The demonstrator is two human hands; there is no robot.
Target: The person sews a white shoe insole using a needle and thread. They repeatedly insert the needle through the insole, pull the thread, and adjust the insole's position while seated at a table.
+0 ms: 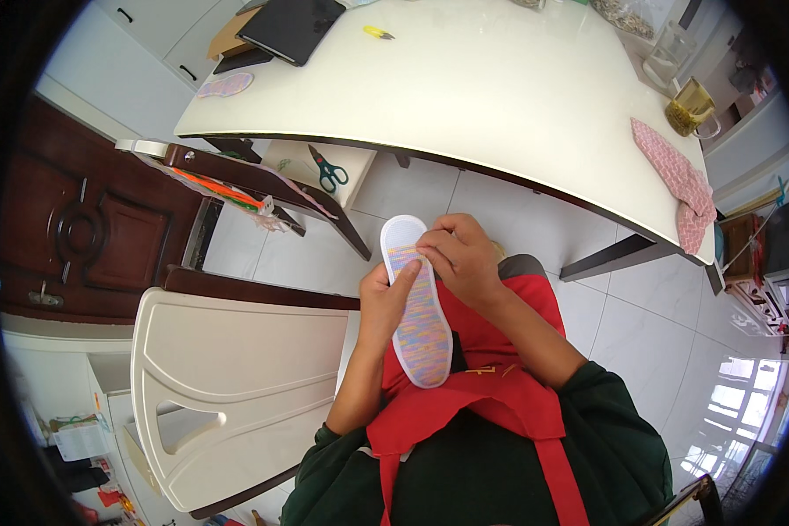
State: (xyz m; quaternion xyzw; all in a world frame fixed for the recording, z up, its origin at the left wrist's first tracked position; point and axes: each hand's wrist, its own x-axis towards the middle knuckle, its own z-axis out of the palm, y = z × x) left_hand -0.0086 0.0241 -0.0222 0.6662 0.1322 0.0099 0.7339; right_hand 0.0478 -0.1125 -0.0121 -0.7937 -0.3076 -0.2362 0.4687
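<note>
A white-edged insole point(423, 329) with multicoloured pastel stitching lies lengthwise above my lap. The mesh at its rounded far end point(404, 230) is plain white. My left hand point(388, 296) grips it from the left side, with the thumb across the stitched face. Over the right edge, where stitching meets white mesh, my right hand point(460, 260) has its thumb and forefinger pinched close together against the insole. Anything as fine as a needle or thread between those fingertips is too small to make out. A red apron point(500, 401) covers my lap beneath.
Ahead stands a white-topped table point(486, 85) bearing yellow thread snips point(378, 32), another insole point(226, 85), a black folder-like item point(292, 29), a pink cloth point(674, 177) and a glass mug point(690, 108). Scissors point(329, 172) rest on a chair seat point(355, 177). A cream chair point(237, 368) is at left.
</note>
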